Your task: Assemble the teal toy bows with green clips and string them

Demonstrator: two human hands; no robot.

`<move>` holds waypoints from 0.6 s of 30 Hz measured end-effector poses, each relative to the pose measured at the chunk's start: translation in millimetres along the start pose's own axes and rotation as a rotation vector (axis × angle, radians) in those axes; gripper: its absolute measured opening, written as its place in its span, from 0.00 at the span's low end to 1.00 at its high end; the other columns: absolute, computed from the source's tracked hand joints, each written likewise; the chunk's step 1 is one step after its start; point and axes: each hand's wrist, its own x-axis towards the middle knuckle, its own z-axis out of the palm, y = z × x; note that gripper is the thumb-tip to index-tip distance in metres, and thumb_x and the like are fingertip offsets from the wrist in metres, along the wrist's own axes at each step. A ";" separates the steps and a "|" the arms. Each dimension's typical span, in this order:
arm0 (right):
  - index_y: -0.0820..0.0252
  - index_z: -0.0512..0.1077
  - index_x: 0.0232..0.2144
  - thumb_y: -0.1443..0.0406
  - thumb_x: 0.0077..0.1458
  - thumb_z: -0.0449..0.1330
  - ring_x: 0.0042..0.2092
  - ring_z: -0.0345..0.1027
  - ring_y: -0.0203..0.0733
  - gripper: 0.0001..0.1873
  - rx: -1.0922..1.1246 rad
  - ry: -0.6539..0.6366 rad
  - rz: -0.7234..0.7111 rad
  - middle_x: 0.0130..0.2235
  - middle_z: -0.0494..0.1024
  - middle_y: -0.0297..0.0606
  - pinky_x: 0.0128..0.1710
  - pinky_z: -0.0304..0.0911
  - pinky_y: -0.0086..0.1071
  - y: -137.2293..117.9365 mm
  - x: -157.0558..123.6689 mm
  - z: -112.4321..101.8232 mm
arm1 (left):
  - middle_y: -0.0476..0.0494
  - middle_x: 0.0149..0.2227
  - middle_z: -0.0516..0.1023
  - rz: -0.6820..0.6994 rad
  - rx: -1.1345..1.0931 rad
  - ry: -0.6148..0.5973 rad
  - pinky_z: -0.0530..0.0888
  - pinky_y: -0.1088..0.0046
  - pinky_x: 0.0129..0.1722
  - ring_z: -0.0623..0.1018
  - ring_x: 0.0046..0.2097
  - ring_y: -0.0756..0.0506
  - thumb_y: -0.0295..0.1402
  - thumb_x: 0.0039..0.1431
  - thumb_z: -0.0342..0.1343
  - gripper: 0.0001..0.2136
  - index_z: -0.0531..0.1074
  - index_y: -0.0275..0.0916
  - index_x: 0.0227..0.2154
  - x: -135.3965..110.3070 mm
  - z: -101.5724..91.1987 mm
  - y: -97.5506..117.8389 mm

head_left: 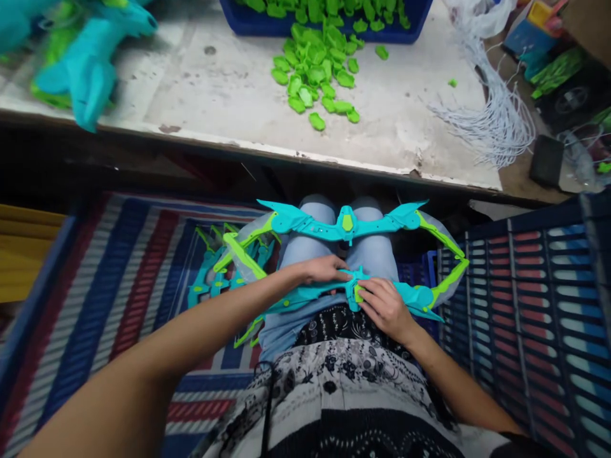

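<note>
Two teal and lime-green toy bows lie across my lap. The far bow (329,224) rests over my knees, untouched. The near bow (410,296) lies against my waist. My left hand (324,270) lies curled over its middle from the left. My right hand (386,307) grips the centre from the right, with the thumb pressing a small green piece (358,293) into the hub. A bundle of more bows (224,264) hangs to the left of my left knee.
A worn white table (229,95) ahead carries a pile of small green parts (315,70), a blue tray (248,22) of the same, teal bows (88,67) at far left and white strings (496,121) at right. A blue crate (534,305) stands on my right, a striped sack (109,280) on my left.
</note>
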 end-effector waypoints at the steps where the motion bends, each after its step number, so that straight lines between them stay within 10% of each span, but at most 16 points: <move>1: 0.54 0.74 0.45 0.66 0.60 0.55 0.49 0.70 0.50 0.13 0.002 0.021 -0.007 0.48 0.77 0.43 0.47 0.69 0.50 -0.5 -1.7 2.6 | 0.52 0.23 0.69 0.001 0.004 0.007 0.65 0.74 0.25 0.69 0.22 0.51 0.53 0.43 0.61 0.22 0.68 0.37 0.27 -0.2 0.4 -0.1; 12: 0.55 0.73 0.43 0.67 0.56 0.60 0.53 0.65 0.49 0.11 0.083 0.164 0.169 0.47 0.77 0.41 0.53 0.64 0.48 -5.0 -6.2 19.5 | 0.47 0.31 0.73 0.121 0.553 0.112 0.63 0.73 0.32 0.70 0.34 0.46 0.54 0.40 0.61 0.28 0.72 0.34 0.36 8.3 5.7 5.8; 18: 0.54 0.65 0.55 0.60 0.43 0.69 0.54 0.63 0.57 0.36 0.001 -0.057 0.512 0.51 0.72 0.45 0.50 0.62 0.52 1.0 11.1 18.2 | 0.50 0.27 0.72 0.083 0.400 0.084 0.63 0.74 0.28 0.70 0.29 0.47 0.51 0.39 0.62 0.26 0.71 0.35 0.35 13.2 11.7 2.2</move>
